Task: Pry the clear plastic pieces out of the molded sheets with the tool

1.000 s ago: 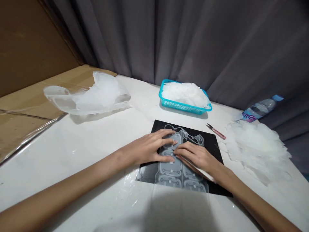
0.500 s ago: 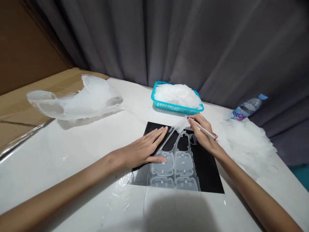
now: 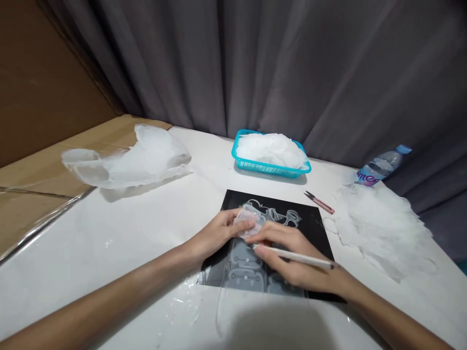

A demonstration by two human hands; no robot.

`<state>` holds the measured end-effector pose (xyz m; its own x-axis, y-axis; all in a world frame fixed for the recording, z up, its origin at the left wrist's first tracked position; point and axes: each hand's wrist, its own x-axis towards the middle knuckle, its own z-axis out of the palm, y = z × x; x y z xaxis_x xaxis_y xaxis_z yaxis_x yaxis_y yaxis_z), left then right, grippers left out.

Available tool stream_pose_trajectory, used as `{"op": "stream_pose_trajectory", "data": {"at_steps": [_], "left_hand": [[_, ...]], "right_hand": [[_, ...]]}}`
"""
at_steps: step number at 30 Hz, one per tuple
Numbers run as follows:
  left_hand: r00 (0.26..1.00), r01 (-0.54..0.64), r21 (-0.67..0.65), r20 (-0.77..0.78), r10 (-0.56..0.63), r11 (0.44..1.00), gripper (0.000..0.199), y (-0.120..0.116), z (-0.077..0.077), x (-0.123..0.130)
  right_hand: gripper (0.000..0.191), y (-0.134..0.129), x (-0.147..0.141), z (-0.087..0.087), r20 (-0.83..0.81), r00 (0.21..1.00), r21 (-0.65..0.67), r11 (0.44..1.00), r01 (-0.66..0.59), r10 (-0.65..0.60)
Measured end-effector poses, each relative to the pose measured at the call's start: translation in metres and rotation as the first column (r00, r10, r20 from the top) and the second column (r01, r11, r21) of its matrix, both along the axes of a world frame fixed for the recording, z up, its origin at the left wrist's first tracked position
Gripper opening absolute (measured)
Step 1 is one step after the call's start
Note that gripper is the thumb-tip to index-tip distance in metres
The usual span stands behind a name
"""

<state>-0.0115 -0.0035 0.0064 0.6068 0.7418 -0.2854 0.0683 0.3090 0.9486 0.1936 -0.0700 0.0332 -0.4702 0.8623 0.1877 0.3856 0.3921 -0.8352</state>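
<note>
Blue-capped bottle [image 3: 381,167] before a grey curtain [image 3: 270,63]

Purple lettering [image 3: 365,178] in which "te" can be picked out crosses the label [image 3: 372,181] of a clear, blue-capped bottle [image 3: 385,164], its full word illegible, while dark marks [image 3: 251,131] on the far rim [image 3: 260,132] of a turquoise basket [image 3: 272,169] are too tiny to read.

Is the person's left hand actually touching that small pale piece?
Touching. The head view shows it: the left hand holds the small pale piece, with the thumb lying across its face.
</note>
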Motion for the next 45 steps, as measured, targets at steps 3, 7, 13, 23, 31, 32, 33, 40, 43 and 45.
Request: {"op": "stream_pose_trajectory", "data": {"at_steps": [3,7,13,23,31,32,33,40,43,45], "left_hand": [[0.999,-0.022,-0.019,0.023,0.022,1.0,0.047,0.0,-0.006,-0.001],[0.999,-0.039,0.008,-0.023,0.039,0.999,0.042,-0.003,-0.005,-0.001],[0.992,0.113,0.169,-0.071,-0.103,0.979,0.041,-0.009,-0.001,0.001],[0.898,0.359,0.404,-0.395,-0.193,0.842,0.045,-0.017,0.002,-0.002],[0.837,0.52,0.797,-0.547,0.004,0.307,0.036,-0.046,-0.005,0.003],[0.847,0.508,0.855,-0.518,0.115,0.107,0.037,-0.053,-0.008,0.005],[0.863,0.482,0.874,-0.46,0.207,-0.068,0.036,-0.06,-0.011,0.007],[0.884,0.373,0.703,-0.468,-0.001,0.606,0.031,-0.027,0.004,-0.006],[0.937,0.238,0.452,-0.34,-0.08,0.86,0.031,-0.008,0.004,-0.009],[0.969,0.175,0.351,-0.229,-0.096,0.92,0.03,-0.005,0.001,-0.008]], "right_hand": [[0.023,0.01,0.021,0.008,0.022,0.983,0.106,0.978,0.178,-0.182],[0.047,0.026,0.038,0.003,0.026,0.934,0.303,0.893,0.332,-0.356],[0.023,0.028,0.013,-0.015,0.105,0.978,0.149,0.975,0.163,-0.179],[0.011,0.027,0.009,0.001,0.13,0.985,-0.11,0.985,0.131,-0.116],[0.014,0.025,0.014,-0.001,0.362,0.927,0.011,0.995,0.101,-0.098],[0.016,0.026,0.014,-0.005,0.381,0.911,0.07,0.987,0.143,-0.159],[0.017,0.027,0.013,-0.009,0.389,0.894,0.126,0.974,0.187,-0.222],[0.02,0.034,0.019,-0.01,0.249,0.933,-0.022,0.962,0.272,-0.259],[0.025,0.034,0.023,-0.001,0.068,0.979,-0.226,0.953,0.2,-0.19],[0.03,0.033,0.023,0.001,0.032,0.984,-0.284,0.943,0.175,-0.173]]}}
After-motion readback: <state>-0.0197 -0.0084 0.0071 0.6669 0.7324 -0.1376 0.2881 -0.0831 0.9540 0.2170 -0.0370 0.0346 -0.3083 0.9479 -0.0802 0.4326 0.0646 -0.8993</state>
